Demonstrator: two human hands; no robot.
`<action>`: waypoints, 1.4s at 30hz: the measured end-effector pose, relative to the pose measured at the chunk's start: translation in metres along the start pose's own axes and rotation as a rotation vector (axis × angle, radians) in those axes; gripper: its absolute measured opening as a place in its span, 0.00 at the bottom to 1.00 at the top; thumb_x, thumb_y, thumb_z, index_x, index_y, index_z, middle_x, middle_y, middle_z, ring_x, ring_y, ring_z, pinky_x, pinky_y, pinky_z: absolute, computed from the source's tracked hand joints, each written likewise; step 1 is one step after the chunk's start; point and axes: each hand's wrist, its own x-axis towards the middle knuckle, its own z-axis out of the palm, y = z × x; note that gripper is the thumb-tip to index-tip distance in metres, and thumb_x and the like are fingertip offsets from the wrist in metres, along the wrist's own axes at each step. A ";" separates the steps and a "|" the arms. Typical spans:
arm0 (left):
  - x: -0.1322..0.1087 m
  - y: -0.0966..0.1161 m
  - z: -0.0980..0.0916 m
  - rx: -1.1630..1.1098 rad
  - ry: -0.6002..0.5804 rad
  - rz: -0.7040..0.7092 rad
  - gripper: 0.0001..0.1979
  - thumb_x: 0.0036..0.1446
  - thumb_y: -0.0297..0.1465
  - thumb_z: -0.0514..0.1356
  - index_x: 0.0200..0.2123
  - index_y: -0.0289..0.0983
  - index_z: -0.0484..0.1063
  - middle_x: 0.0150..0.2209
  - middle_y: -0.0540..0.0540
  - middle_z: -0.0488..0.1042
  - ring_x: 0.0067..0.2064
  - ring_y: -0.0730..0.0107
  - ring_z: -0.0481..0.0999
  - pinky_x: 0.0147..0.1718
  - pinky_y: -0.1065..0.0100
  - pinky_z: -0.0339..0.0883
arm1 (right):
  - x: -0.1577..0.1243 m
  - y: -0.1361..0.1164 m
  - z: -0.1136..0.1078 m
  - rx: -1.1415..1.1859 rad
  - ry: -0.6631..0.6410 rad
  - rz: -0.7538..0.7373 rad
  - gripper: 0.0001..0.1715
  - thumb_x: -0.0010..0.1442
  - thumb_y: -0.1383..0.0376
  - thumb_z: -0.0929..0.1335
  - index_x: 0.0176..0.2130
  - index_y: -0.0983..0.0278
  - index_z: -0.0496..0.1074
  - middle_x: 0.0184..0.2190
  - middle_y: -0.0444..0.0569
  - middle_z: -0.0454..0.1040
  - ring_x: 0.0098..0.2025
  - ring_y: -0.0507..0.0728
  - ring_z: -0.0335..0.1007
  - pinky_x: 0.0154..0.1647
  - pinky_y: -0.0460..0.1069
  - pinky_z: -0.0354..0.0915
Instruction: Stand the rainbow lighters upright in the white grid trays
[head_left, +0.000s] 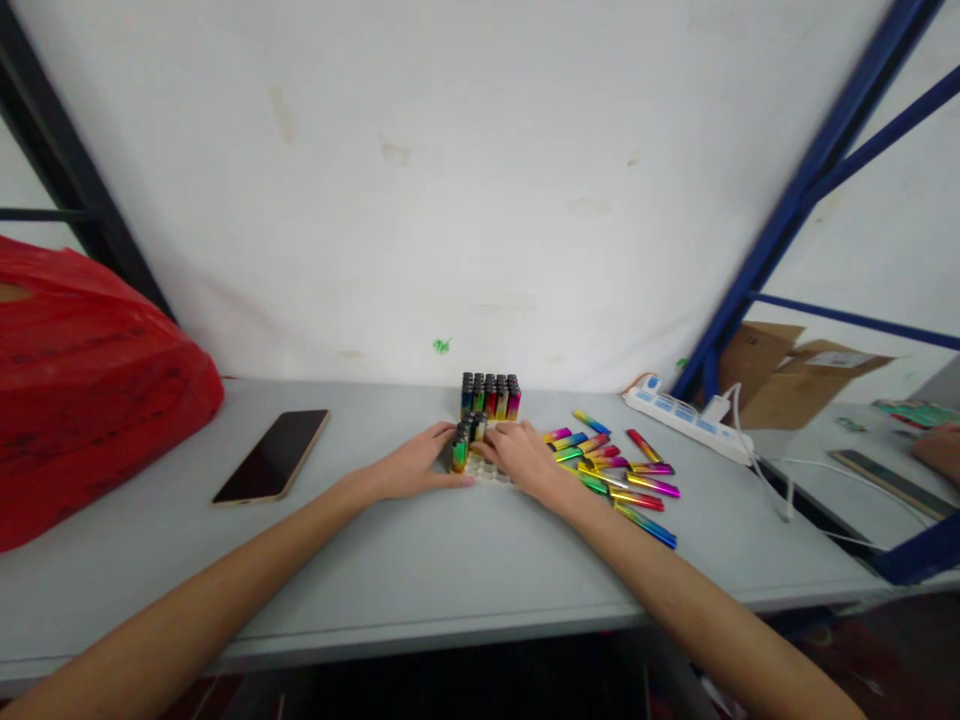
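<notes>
A pale tray with round holes (491,473) lies on the table, partly hidden by my right hand. Small lighters with shiny two-colour bodies and dark tops stand upright in its left part, among them a green-gold lighter (459,453) in front. My left hand (415,463) rests along the tray's left side, fingers stretched and thumb apart at the front corner. Bent over the tray, my right hand (521,455) has its fingertips closed at a gold lighter (480,430). Behind stands a tight block of upright lighters (491,398). Loose lighters (600,460) lie scattered to the right.
A phone (274,457) lies on the grey table (420,570) at left, beside a red plastic bag (97,390). On the right are a white power strip (686,420) with cables, a blue frame post (787,220) and a cardboard box (780,380). Another person's hand (937,450) shows at far right.
</notes>
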 end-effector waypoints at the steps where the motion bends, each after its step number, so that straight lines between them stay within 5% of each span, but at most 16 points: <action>1: 0.000 0.000 0.000 0.002 0.001 0.001 0.40 0.58 0.56 0.70 0.64 0.37 0.71 0.64 0.34 0.74 0.65 0.40 0.74 0.69 0.49 0.65 | 0.000 -0.001 -0.002 -0.026 -0.021 -0.017 0.22 0.78 0.53 0.66 0.39 0.64 0.79 0.40 0.58 0.84 0.43 0.61 0.80 0.47 0.51 0.67; 7: 0.001 0.000 -0.001 0.003 0.009 -0.006 0.40 0.58 0.55 0.70 0.65 0.37 0.71 0.64 0.35 0.74 0.65 0.40 0.74 0.69 0.49 0.66 | -0.010 0.023 -0.022 0.094 0.066 -0.065 0.23 0.80 0.54 0.62 0.41 0.65 0.77 0.37 0.52 0.82 0.39 0.57 0.77 0.45 0.50 0.65; 13: 0.001 0.000 -0.001 0.007 -0.005 -0.046 0.43 0.57 0.56 0.71 0.67 0.38 0.68 0.67 0.34 0.72 0.68 0.39 0.71 0.71 0.48 0.64 | -0.037 0.107 -0.048 0.065 -0.005 0.042 0.10 0.74 0.67 0.68 0.46 0.66 0.81 0.45 0.57 0.83 0.48 0.61 0.79 0.54 0.53 0.69; 18: 0.000 0.000 -0.002 0.000 -0.019 -0.048 0.44 0.58 0.57 0.70 0.68 0.38 0.67 0.69 0.35 0.71 0.69 0.41 0.71 0.72 0.49 0.62 | -0.050 0.149 -0.050 0.164 -0.059 0.106 0.16 0.69 0.65 0.72 0.54 0.64 0.82 0.57 0.59 0.83 0.59 0.66 0.79 0.65 0.59 0.69; 27: 0.000 -0.001 -0.002 0.004 -0.002 -0.034 0.43 0.57 0.57 0.70 0.67 0.38 0.69 0.68 0.35 0.72 0.68 0.40 0.72 0.71 0.48 0.63 | -0.040 0.144 -0.040 0.242 -0.122 0.008 0.11 0.67 0.63 0.72 0.44 0.64 0.86 0.43 0.57 0.86 0.46 0.64 0.81 0.53 0.56 0.73; 31: 0.000 0.000 -0.002 -0.004 0.007 -0.045 0.43 0.56 0.57 0.71 0.67 0.38 0.70 0.68 0.35 0.72 0.68 0.39 0.72 0.71 0.48 0.63 | -0.041 0.141 -0.040 0.335 0.086 0.061 0.14 0.70 0.59 0.70 0.45 0.65 0.82 0.43 0.57 0.84 0.45 0.62 0.80 0.51 0.55 0.72; 35: 0.000 0.000 -0.002 -0.004 0.009 -0.035 0.43 0.56 0.57 0.71 0.66 0.39 0.70 0.66 0.35 0.73 0.67 0.39 0.73 0.70 0.48 0.65 | -0.037 0.131 -0.042 0.614 0.207 0.159 0.21 0.70 0.50 0.68 0.49 0.63 0.80 0.32 0.48 0.81 0.32 0.58 0.77 0.38 0.51 0.70; 42: -0.001 -0.001 -0.001 0.009 0.014 -0.059 0.43 0.55 0.57 0.71 0.66 0.38 0.70 0.66 0.34 0.74 0.67 0.39 0.73 0.70 0.49 0.66 | -0.024 0.089 -0.051 1.166 0.447 0.289 0.27 0.57 0.39 0.76 0.36 0.60 0.77 0.31 0.45 0.75 0.34 0.55 0.70 0.37 0.50 0.70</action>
